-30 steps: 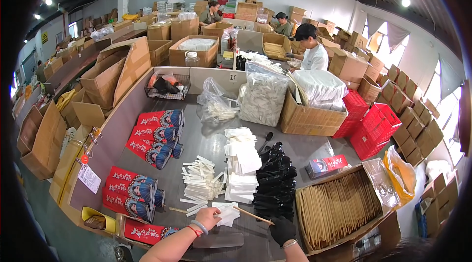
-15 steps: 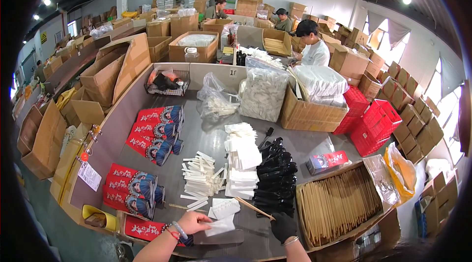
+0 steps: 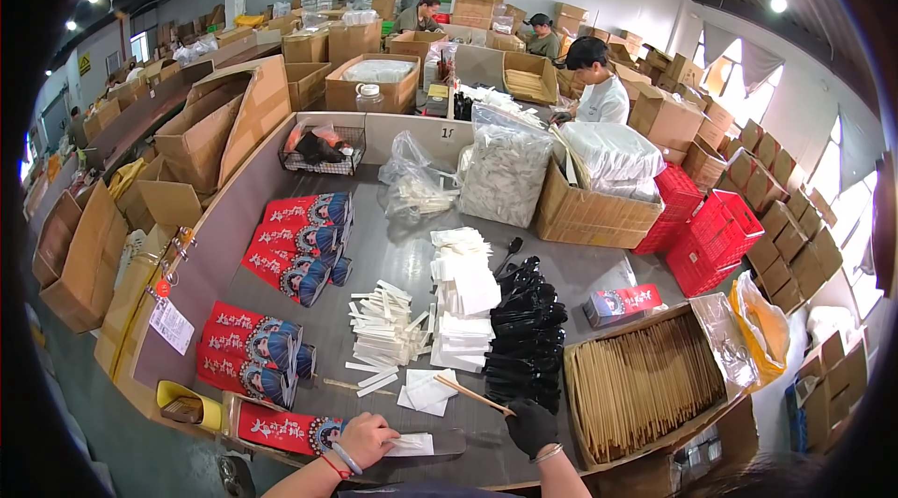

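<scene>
My left hand (image 3: 368, 440), with a bracelet and red cord at the wrist, has its fingers curled down on a white paper napkin (image 3: 413, 444). The napkin sticks out to the right of the fingers, beside the open end of a red printed pouch (image 3: 279, 429) at the near edge. A clear flap lies under it. My right hand (image 3: 533, 428), in a black glove, grips a pair of wooden chopsticks (image 3: 472, 393) by one end, pointing up and left. Folded white napkins (image 3: 427, 389) lie just beyond the two hands.
Beyond lie white paper strips (image 3: 385, 325), stacked napkins (image 3: 463, 297) and black-wrapped spoons (image 3: 528, 320). Red pouches (image 3: 245, 348) sit left; a box of chopsticks (image 3: 650, 386) stands right. A packed bag (image 3: 505, 161) is at the back. A person (image 3: 599, 91) works across the partition.
My left hand has moved left and down with the napkin to the red pouch's open end. My right hand, still gripping the chopsticks, has shifted slightly left.
</scene>
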Demonstrator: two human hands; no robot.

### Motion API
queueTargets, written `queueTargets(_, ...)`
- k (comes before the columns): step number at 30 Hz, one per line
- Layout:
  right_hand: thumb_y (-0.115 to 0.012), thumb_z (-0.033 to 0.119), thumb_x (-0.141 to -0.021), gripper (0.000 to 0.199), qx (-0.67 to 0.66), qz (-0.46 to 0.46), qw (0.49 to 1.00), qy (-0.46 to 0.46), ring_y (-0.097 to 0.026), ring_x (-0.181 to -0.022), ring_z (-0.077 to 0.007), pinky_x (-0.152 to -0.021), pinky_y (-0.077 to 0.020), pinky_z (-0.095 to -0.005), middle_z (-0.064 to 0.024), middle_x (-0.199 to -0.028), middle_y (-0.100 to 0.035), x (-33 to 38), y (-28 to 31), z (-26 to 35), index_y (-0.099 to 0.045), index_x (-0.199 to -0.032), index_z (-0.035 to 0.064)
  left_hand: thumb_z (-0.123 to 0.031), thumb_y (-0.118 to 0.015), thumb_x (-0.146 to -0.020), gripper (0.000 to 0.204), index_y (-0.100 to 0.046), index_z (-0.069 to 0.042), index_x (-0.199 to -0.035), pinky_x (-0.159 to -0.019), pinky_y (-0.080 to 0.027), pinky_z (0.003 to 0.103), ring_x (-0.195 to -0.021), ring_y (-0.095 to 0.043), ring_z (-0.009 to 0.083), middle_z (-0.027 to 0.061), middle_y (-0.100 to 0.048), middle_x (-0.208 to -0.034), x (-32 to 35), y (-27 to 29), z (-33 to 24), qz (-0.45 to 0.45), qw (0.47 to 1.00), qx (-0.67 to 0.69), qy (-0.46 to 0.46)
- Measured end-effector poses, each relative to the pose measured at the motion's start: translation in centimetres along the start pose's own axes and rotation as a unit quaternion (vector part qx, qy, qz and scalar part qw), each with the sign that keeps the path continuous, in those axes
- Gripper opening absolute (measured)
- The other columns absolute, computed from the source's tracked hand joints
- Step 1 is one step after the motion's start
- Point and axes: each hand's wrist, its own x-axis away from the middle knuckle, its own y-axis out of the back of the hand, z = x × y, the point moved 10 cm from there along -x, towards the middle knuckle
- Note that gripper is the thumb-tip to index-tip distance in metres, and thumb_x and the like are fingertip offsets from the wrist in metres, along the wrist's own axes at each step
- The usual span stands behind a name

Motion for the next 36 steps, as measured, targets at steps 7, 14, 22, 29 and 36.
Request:
queueTargets(7,-0.063,0.026,-0.083,0.016,-0.012,0.057,0.998,0.008,-0.063,-0.080,-0.0326,-0.068,-0.0498,-0.0424,-0.0126,-0.084,-0.065,-0.5,-1.5,2.1,-0.070,-0.090,0.0134,-0.025,-0.074,-0.071,0.017,-0.074,-0.019,-0.087,-0.073,-0.044,0.038,-0.086,-0.056,0.0220,-0.0020,-0.061,-0.087,0.7,0.3,-1.5,-0.036,0.999,-0.038,0.006)
queueTargets(14,-0.064,0.033,-0.082,0.022,-0.022,0.162,0.982,0.097,-0.063,-0.078,-0.0347,-0.065,-0.0496,-0.0432,-0.0116,-0.085,-0.065,-0.7,-5.8,6.8,-0.069,-0.089,0.0127,-0.031,-0.074,-0.069,0.032,-0.069,-0.022,-0.099,-0.076,-0.040,0.038,-0.089,-0.052,0.0177,-0.0091,-0.061,-0.104,2.5,-1.1,-3.1,0.038,0.993,-0.108,-0.039)
queueTargets(22,-0.064,0.032,-0.080,0.022,0.035,0.277,0.949,0.147,-0.064,-0.084,-0.0321,-0.073,-0.0508,-0.0426,-0.0112,-0.091,-0.066,1.2,-11.2,11.6,-0.068,-0.095,0.0160,-0.035,-0.073,-0.071,0.036,-0.067,-0.018,-0.102,-0.080,-0.041,0.041,-0.094,-0.053,0.0194,-0.0073,-0.060,-0.115,4.7,-1.8,-3.6,0.034,0.986,-0.155,-0.041)
queueTargets(29,-0.062,0.033,-0.084,0.032,-0.043,0.191,0.977,0.083,-0.064,-0.086,-0.0308,-0.075,-0.0503,-0.0429,-0.0114,-0.090,-0.065,0.2,-6.5,11.8,-0.065,-0.113,0.0187,-0.029,-0.072,-0.073,0.038,-0.065,-0.014,-0.107,-0.085,-0.040,0.045,-0.103,-0.051,0.0230,-0.0016,-0.060,-0.116,4.3,1.2,-2.9,0.001,0.996,-0.088,-0.018)
queueTargets(36,-0.063,0.026,-0.084,0.033,0.074,0.170,0.968,0.169,-0.061,-0.072,-0.0294,-0.059,-0.0490,-0.0433,-0.0094,-0.078,-0.060,3.8,-6.8,7.3,-0.064,-0.117,0.0301,-0.041,-0.079,-0.063,0.070,-0.058,-0.012,-0.123,-0.103,-0.029,0.055,-0.123,-0.040,0.0348,0.0115,-0.049,-0.130,5.0,4.5,2.1,-0.030,0.995,-0.057,0.081)
